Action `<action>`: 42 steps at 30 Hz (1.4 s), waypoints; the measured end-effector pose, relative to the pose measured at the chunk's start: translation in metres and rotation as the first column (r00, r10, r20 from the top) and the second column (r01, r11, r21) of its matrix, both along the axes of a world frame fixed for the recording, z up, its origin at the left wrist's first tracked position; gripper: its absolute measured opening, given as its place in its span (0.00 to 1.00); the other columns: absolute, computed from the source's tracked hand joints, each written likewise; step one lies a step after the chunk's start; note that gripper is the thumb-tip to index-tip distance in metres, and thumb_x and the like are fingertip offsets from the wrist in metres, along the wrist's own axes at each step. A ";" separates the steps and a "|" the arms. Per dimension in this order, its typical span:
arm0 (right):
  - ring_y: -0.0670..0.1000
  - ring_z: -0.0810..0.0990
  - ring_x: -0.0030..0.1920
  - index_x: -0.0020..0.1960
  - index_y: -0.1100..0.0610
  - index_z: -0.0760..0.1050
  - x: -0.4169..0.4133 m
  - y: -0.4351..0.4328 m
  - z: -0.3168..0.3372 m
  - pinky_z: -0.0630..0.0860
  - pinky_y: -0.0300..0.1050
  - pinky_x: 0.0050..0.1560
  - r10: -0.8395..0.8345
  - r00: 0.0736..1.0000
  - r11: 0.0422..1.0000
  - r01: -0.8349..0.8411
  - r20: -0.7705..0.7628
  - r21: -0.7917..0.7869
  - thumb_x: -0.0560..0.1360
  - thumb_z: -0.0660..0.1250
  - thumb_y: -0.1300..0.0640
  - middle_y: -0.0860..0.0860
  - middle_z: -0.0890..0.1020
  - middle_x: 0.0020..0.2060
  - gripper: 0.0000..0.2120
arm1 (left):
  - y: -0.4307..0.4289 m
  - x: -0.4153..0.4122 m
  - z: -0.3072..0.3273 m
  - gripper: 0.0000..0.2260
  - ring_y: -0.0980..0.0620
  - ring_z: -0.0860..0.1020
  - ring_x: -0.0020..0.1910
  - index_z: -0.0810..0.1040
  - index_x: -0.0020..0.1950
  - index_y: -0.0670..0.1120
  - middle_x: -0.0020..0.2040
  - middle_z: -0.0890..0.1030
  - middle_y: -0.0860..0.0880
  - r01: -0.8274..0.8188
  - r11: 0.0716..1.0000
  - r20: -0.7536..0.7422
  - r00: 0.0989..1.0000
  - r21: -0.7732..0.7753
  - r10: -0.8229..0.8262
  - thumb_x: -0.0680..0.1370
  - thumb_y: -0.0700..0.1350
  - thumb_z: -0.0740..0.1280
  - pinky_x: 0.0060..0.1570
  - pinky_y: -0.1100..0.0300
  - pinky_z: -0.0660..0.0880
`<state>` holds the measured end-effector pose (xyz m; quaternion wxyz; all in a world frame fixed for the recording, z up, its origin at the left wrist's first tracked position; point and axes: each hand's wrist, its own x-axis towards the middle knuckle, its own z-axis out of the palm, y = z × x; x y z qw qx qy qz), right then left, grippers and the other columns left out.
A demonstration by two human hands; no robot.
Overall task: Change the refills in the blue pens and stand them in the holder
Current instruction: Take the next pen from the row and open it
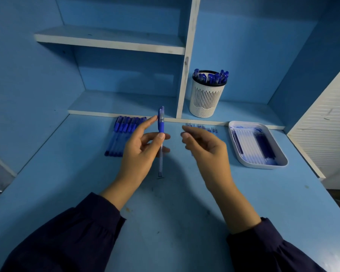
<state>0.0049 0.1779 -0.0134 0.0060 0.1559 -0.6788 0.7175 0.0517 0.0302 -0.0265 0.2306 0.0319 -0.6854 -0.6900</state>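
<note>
We see the blue pen [161,127] held upright over the desk [177,216], pinched between the thumb and fingers of the left hand [140,149]. The right hand [205,147] hangs just beside it, fingers loosely curled (we cannot tell whether they hold anything). The holder [206,99] stands on the shelf [124,106] behind.

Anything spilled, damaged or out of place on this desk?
Blue ink is smeared on the far rim of the white tray. The desk shows small dark scuffs. Spare pens lie neatly; the holder stands upright.
</note>
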 end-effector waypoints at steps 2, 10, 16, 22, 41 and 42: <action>0.51 0.82 0.51 0.55 0.54 0.82 -0.004 0.004 0.001 0.79 0.51 0.58 -0.019 1.000 1.000 0.019 0.000 -0.003 0.77 0.69 0.60 0.51 0.85 0.47 0.08 | 0.004 0.001 -0.001 0.16 0.51 0.83 0.37 0.74 0.66 0.54 0.47 0.85 0.50 0.017 0.999 0.012 1.000 -0.037 -0.016 0.80 0.41 0.66 0.40 0.61 0.80; 0.53 0.82 0.47 0.57 0.56 0.79 -0.007 0.006 0.001 0.81 0.47 0.50 0.021 1.000 0.997 -0.021 0.002 -0.070 0.76 0.69 0.62 0.56 0.84 0.47 0.11 | 0.010 0.003 -0.009 0.15 0.52 0.79 0.34 0.78 0.62 0.54 0.47 0.84 0.48 0.138 0.977 0.073 0.989 -0.162 -0.128 0.79 0.38 0.67 0.35 0.60 0.79; 0.52 0.81 0.44 0.50 0.60 0.79 -0.009 0.006 -0.002 0.79 0.43 0.47 0.021 1.000 0.993 -0.019 0.018 -0.113 0.76 0.68 0.65 0.56 0.82 0.42 0.05 | 0.010 0.001 -0.012 0.13 0.38 0.72 0.35 0.80 0.59 0.55 0.42 0.83 0.51 0.116 0.965 0.080 0.992 -0.237 -0.100 0.79 0.39 0.68 0.33 0.60 0.70; 0.48 0.81 0.42 0.47 0.58 0.78 -0.007 0.004 -0.003 0.77 0.39 0.47 0.023 1.000 0.990 -0.021 0.019 -0.139 0.75 0.69 0.66 0.52 0.82 0.39 0.05 | 0.012 0.001 -0.007 0.09 0.63 0.76 0.31 0.82 0.56 0.46 0.38 0.82 0.52 0.109 0.978 0.052 0.993 -0.179 -0.102 0.78 0.37 0.69 0.32 0.74 0.69; 0.49 0.79 0.45 0.48 0.60 0.77 -0.003 -0.006 -0.005 0.76 0.41 0.52 -0.019 1.000 0.951 0.011 -0.023 -0.310 0.77 0.63 0.71 0.51 0.81 0.41 0.08 | 0.007 0.001 -0.010 0.16 0.59 0.65 0.27 0.76 0.66 0.54 0.34 0.77 0.53 0.238 0.953 0.025 0.971 -0.187 -0.237 0.79 0.44 0.64 0.30 0.72 0.65; 0.49 0.79 0.44 0.48 0.60 0.77 -0.005 -0.006 -0.005 0.76 0.41 0.52 -0.010 1.000 0.952 0.003 -0.020 -0.306 0.77 0.63 0.70 0.51 0.81 0.41 0.08 | 0.006 0.001 -0.011 0.16 0.56 0.64 0.28 0.77 0.65 0.56 0.35 0.76 0.50 0.242 0.953 0.028 0.970 -0.182 -0.241 0.78 0.47 0.64 0.29 0.70 0.65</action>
